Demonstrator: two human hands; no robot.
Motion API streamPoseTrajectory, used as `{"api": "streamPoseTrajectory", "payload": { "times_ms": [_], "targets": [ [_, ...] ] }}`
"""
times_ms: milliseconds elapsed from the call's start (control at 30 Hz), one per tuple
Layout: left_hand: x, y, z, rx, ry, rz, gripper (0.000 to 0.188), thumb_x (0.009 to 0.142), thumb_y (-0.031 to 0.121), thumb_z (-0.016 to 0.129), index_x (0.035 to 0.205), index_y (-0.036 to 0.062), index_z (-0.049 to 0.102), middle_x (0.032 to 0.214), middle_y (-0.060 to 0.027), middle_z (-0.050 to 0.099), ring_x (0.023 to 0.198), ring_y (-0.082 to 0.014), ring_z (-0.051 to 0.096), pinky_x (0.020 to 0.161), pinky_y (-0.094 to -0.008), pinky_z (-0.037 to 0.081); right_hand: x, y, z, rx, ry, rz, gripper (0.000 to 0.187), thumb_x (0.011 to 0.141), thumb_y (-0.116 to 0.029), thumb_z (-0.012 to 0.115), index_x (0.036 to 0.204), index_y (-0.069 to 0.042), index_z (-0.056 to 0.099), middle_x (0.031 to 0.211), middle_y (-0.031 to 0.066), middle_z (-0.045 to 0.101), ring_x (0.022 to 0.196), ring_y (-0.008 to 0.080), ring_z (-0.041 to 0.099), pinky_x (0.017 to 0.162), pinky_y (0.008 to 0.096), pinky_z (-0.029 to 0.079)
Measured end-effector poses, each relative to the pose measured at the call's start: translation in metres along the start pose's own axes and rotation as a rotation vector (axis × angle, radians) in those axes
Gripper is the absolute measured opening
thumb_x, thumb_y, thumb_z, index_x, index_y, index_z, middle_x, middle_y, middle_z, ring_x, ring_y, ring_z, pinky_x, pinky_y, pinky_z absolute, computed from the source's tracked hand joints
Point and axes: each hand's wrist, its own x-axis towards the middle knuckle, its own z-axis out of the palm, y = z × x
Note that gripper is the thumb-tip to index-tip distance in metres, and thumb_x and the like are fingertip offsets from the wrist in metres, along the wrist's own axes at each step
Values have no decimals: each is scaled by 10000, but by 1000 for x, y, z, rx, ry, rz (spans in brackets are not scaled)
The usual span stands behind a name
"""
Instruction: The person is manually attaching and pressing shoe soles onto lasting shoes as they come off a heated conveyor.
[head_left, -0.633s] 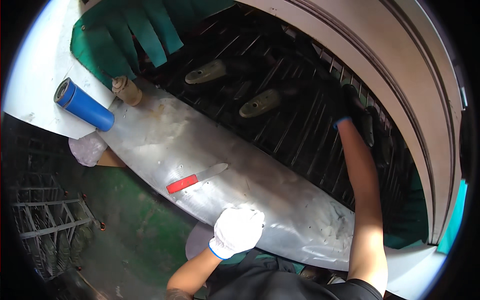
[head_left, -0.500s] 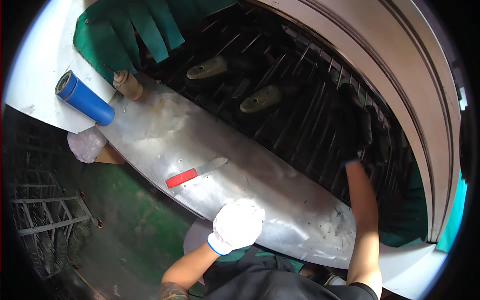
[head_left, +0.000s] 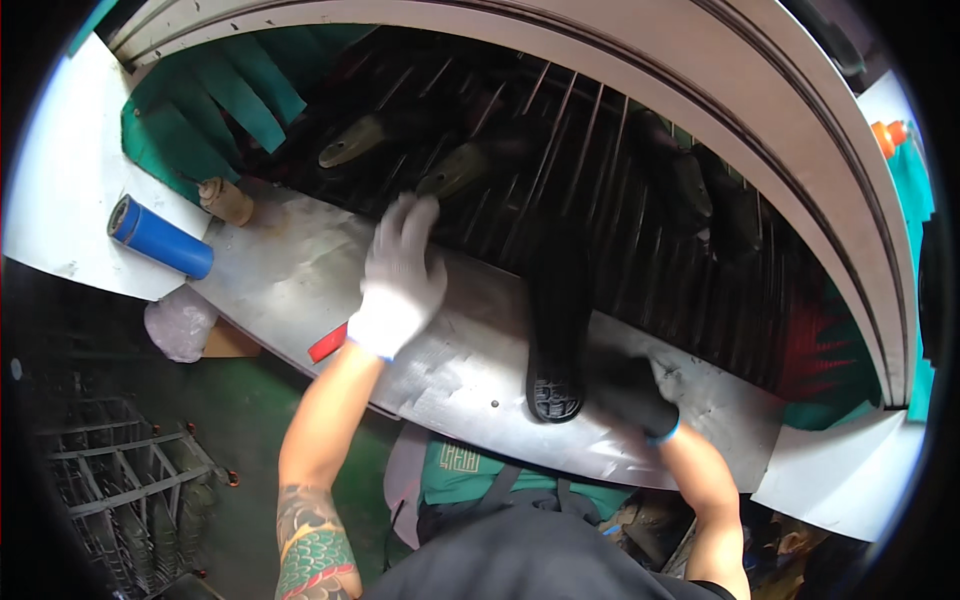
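My left hand (head_left: 400, 270), in a white knit glove, reaches over the metal ledge (head_left: 470, 350) with its fingers stretched out. Its fingertips are close to a greenish shoe last (head_left: 455, 172) on the dark rack; whether they touch it I cannot tell. A long black shoe sole (head_left: 556, 330), its near end patterned with tread, lies across the ledge's inner edge. Right beside it is my right hand (head_left: 632, 396), in a black glove; its fingers are dark and blurred, so their grip is unclear. A knife's red handle (head_left: 328, 343) shows beside my left wrist, its blade hidden.
A blue cylinder (head_left: 162, 238) and a small tan bottle (head_left: 226, 201) stand at the left. Another last (head_left: 350, 143) and black shoes (head_left: 682, 185) rest on the rack's rods. A curved pale frame (head_left: 640, 50) arches over the opening. A metal trolley (head_left: 135, 470) stands lower left.
My left hand has moved forward from the ledge's near edge toward the lasts. My right hand has drawn back from the rack, and the black sole now lies beside it. The view has shifted.
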Motion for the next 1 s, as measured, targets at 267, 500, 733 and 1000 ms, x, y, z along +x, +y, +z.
{"api": "streamPoseTrajectory", "payload": {
  "times_ms": [267, 500, 733, 1000],
  "targets": [
    [108, -36, 13, -353, -556, -391, 725, 799, 186, 741, 1476, 20, 541, 1130, -158, 709, 1035, -252, 702, 866, -349, 570, 102, 26, 15, -246, 606, -150, 487, 1004, -382, 667, 1314, -6, 657, 1181, 224, 707, 1107, 392, 688, 979, 481, 534],
    [30, 3, -25, -1431, -297, -810, 611, 890, 225, 670, 1449, 11, 545, 1203, -177, 694, 1050, -326, 691, 888, -490, 595, 97, 36, 4, -22, 505, -141, 525, 1041, -344, 620, 1452, -24, 554, 1370, 225, 628, 1268, 353, 611, 1082, 454, 480],
    [-147, 59, -44, -1933, -316, -837, 793, 897, 184, 806, 1572, 94, 400, 1451, -122, 587, 1285, -315, 613, 1102, -457, 528, 130, 81, 20, 1253, 322, -125, 504, 1084, -308, 561, 1499, -25, 517, 1459, 186, 580, 1355, 298, 556, 1152, 415, 437],
    [-168, 116, -88, -1794, -283, -467, 857, 866, 137, 845, 1576, 38, 375, 1475, -164, 557, 1336, -300, 563, 1118, -461, 494, 47, -69, 10, 2, 794, -241, 436, 1091, -329, 575, 1378, -2, 606, 1275, 72, 683, 1109, 136, 664, 994, 324, 539]
  ]
}}
